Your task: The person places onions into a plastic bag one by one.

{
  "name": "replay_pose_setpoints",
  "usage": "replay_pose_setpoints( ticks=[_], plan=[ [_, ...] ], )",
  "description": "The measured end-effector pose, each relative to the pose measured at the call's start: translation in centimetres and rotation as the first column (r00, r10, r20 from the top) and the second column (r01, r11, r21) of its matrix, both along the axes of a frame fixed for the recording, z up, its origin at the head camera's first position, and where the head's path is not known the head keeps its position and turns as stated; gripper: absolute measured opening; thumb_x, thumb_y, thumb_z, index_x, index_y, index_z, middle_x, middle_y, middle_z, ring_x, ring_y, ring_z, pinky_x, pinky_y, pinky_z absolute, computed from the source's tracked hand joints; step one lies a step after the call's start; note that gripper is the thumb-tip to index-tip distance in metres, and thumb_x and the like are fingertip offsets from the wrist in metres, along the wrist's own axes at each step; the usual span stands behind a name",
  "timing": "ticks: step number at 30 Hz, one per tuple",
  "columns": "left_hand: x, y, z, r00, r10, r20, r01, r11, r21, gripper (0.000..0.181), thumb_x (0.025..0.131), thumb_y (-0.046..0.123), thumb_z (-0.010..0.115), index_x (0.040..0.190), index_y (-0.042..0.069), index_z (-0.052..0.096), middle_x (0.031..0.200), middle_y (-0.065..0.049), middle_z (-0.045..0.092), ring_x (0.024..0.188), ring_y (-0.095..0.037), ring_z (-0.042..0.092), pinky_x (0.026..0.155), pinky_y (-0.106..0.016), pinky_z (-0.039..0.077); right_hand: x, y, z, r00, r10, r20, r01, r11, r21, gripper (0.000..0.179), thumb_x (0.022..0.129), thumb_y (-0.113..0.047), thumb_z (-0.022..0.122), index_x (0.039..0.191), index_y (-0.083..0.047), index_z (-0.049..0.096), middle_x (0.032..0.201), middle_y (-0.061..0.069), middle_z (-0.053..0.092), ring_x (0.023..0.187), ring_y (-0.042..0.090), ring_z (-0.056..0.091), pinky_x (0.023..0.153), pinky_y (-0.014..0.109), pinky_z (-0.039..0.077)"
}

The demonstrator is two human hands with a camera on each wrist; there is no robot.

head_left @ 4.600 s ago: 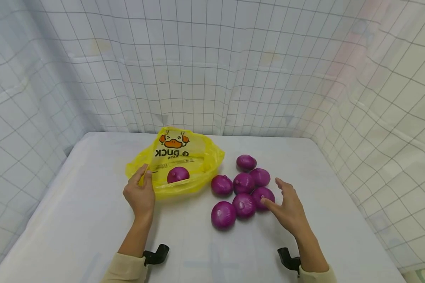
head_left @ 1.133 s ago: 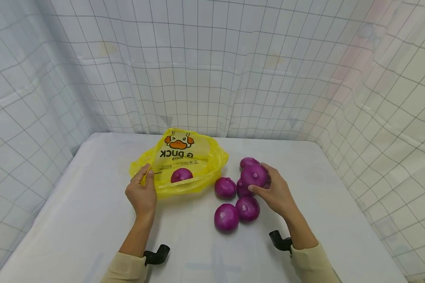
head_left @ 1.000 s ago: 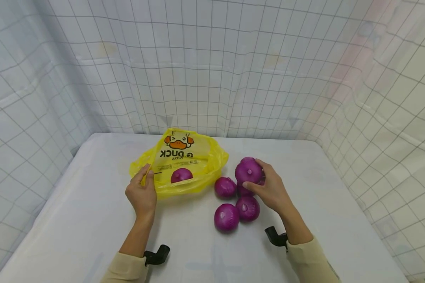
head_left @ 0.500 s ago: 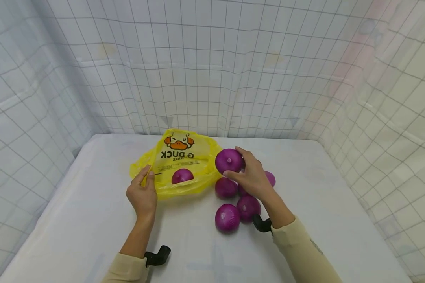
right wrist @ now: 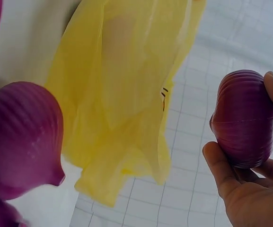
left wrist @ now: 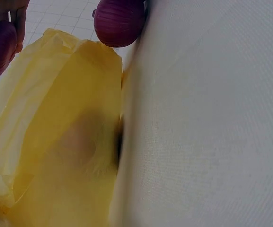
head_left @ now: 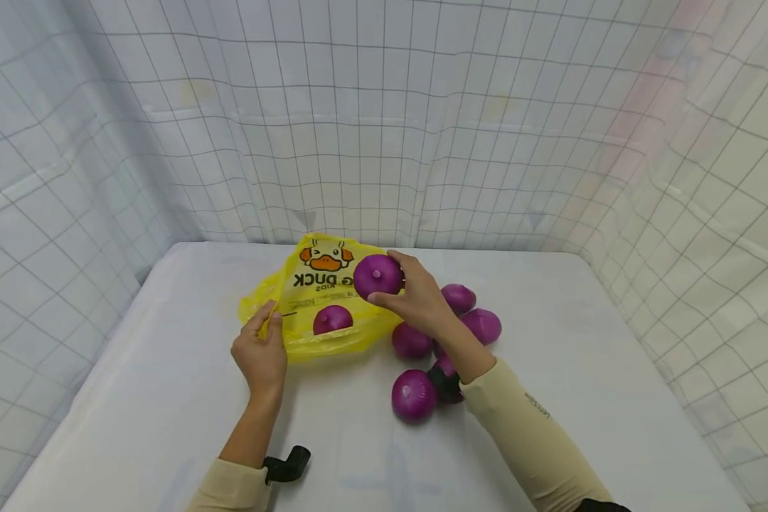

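Observation:
A yellow plastic bag [head_left: 297, 334] with a duck print lies on the table, its mouth spread toward me. My left hand [head_left: 260, 353] pinches the bag's left edge between thumb and fingers. Inside the bag sits one purple onion [head_left: 333, 320]. In my right hand [head_left: 419, 295] I grip another onion [head_left: 377, 276], held over the right part of the bag's opening in the head view. The right wrist view shows that onion [right wrist: 246, 120] between thumb and fingers. The left wrist view looks along the outside of the bag [left wrist: 70, 137].
Several more purple onions [head_left: 413, 396] lie on the white table [head_left: 333, 441] right of the bag, partly hidden by my right forearm. A white grid-patterned curtain [head_left: 384, 142] hangs at the back and both sides.
My right hand closed on an onion from the right-hand group, lifted it and carried it left over the bag. The left hand keeps its pinch on the bag's edge.

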State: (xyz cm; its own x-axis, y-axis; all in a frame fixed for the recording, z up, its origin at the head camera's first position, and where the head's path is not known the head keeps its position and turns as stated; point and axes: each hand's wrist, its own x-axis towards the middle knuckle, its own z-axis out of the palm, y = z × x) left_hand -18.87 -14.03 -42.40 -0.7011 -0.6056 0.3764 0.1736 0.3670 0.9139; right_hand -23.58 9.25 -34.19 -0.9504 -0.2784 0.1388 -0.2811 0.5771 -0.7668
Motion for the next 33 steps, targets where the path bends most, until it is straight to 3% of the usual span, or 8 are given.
replay_pose_setpoints(
  ticks=[15,25,33],
  plan=[
    [-0.1,0.1,0.0,1.000,-0.007,-0.014,0.007,1.000,0.001,0.025,0.089,0.007,0.062,0.112,0.001,0.068,0.116,-0.015,0.068,0.118,-0.028,0.060,0.103,-0.040,0.045,-2.8,-4.7,-0.7,0.997,0.076,-0.015,-0.074,0.990,0.117,0.081,0.080,-0.034,0.074,0.145,-0.008,0.032,0.143,0.011,0.044,0.120,0.025,0.053,0.100,0.037,0.050],
    [0.0,0.0,-0.1,1.000,-0.001,-0.020,0.001,1.000,0.001,0.025,0.089,0.006,0.062,0.112,0.001,0.068,0.116,-0.016,0.068,0.118,-0.029,0.059,0.104,-0.040,0.045,-3.6,-7.4,-1.9,0.993,0.107,0.041,-0.112,0.981,0.155,0.079,0.080,-0.034,0.074,0.144,-0.009,0.035,0.135,0.010,0.048,0.112,0.022,0.056,0.093,0.034,0.054],
    [0.1,-0.1,-0.2,1.000,-0.001,-0.026,0.000,1.000,-0.004,0.024,0.089,0.008,0.062,0.112,0.001,0.069,0.115,-0.014,0.068,0.119,-0.027,0.059,0.104,-0.040,0.046,-3.7,-9.9,-2.8,0.984,0.160,0.071,-0.172,0.963,0.206,0.079,0.079,-0.033,0.075,0.143,-0.008,0.036,0.135,0.009,0.050,0.115,0.021,0.055,0.096,0.034,0.052]
  ],
)
